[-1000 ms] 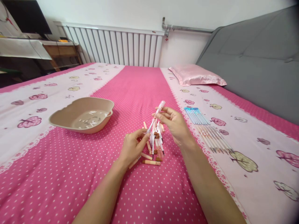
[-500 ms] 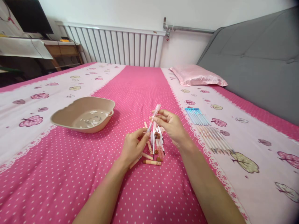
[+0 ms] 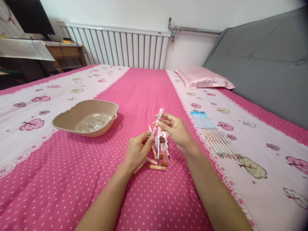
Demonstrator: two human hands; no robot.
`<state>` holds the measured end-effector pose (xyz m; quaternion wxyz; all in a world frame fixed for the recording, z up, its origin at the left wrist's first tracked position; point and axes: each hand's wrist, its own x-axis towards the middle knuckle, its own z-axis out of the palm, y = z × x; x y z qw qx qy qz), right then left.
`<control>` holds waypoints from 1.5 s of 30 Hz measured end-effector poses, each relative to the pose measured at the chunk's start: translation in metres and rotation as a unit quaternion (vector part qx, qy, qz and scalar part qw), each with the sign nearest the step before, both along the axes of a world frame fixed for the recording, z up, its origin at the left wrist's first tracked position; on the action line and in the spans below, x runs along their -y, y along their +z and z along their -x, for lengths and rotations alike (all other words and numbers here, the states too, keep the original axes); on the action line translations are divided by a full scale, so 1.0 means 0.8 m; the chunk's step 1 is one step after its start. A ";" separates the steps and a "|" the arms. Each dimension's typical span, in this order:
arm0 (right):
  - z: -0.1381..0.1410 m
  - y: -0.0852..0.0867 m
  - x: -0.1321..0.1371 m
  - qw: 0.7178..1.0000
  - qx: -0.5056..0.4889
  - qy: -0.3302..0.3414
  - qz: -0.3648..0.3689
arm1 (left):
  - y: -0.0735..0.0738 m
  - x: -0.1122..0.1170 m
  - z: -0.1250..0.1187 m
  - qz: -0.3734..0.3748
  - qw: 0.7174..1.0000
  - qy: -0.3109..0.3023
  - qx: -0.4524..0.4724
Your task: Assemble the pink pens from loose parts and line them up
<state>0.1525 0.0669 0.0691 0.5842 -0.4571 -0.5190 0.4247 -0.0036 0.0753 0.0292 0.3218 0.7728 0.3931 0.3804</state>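
Note:
Both my hands hold one slim pen (image 3: 160, 113), pale pink and translucent, slanting up and away from me. My left hand (image 3: 139, 150) pinches its lower end. Fingers and thumb of my right hand (image 3: 175, 130) close on it around the middle. Beneath them on the bedspread lies a loose pile of pen parts: white refills (image 3: 158, 150) with dark tips, clear pinkish tubes and brown-ended pieces. A peach-coloured pen piece with a brown end (image 3: 156, 167) lies nearest to me. My fingers hide part of the pile.
At left stands a beige basin (image 3: 72, 123) with small white bits in it. On the right lie a row of blue pens (image 3: 203, 120) and a row of pale pens (image 3: 221, 143). Farther back are a pink pillow (image 3: 203, 78) and a grey headboard (image 3: 262, 61).
The top of the pen has shifted slightly to the left and turned a little. Both hands stay nearly in place, holding it. The other things have not moved.

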 end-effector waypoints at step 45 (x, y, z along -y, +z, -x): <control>0.004 -0.001 0.000 0.998 -0.014 0.037 0.041 | 0.002 0.003 0.001 0.004 1.000 -0.021 0.019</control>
